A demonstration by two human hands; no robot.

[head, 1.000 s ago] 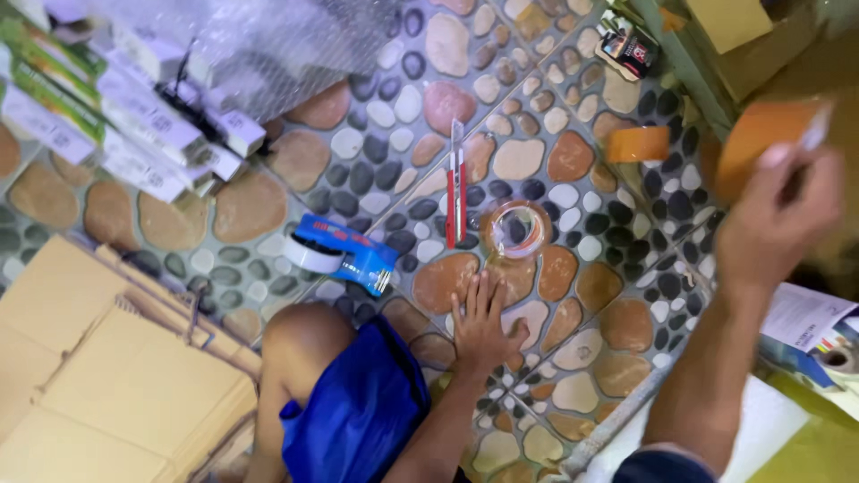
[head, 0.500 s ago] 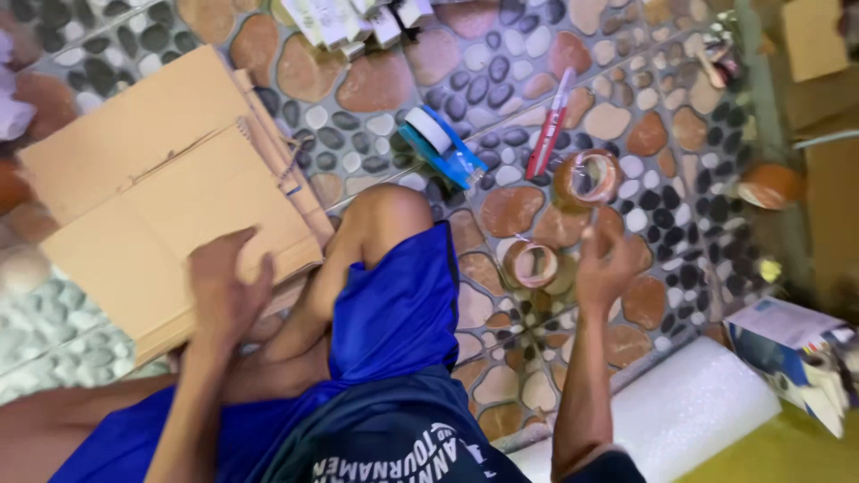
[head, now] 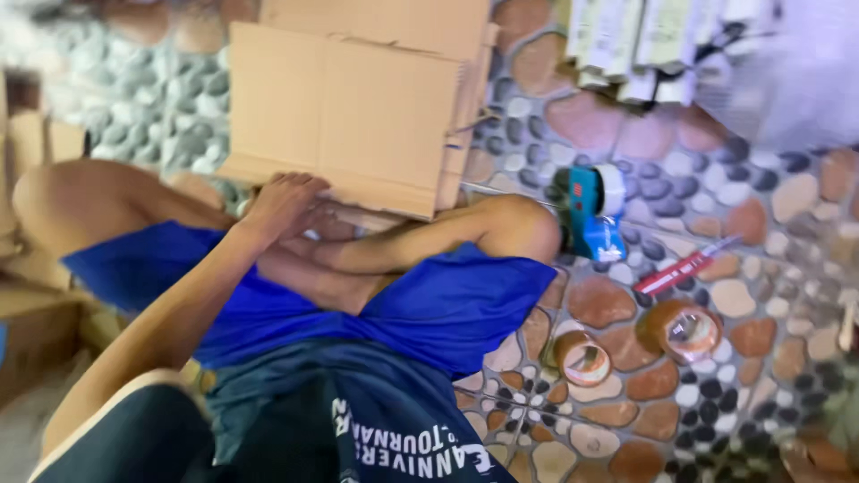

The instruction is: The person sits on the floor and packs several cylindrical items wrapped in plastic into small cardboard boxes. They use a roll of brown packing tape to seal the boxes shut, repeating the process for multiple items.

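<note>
1. The flattened cardboard (head: 349, 116) is gripped at its near edge by the left hand (head: 282, 204); since only the edge is held, the sheets could slide apart or buckle.
2. The right hand is out of view, so its state cannot be told; the stack seems unsupported on that side.
3. Right of the left hand, a tape dispenser (head: 595, 215) lies by the knee and could be knocked.
4. Farther right, two tape rolls (head: 586, 360) on the floor could roll off.
</note>
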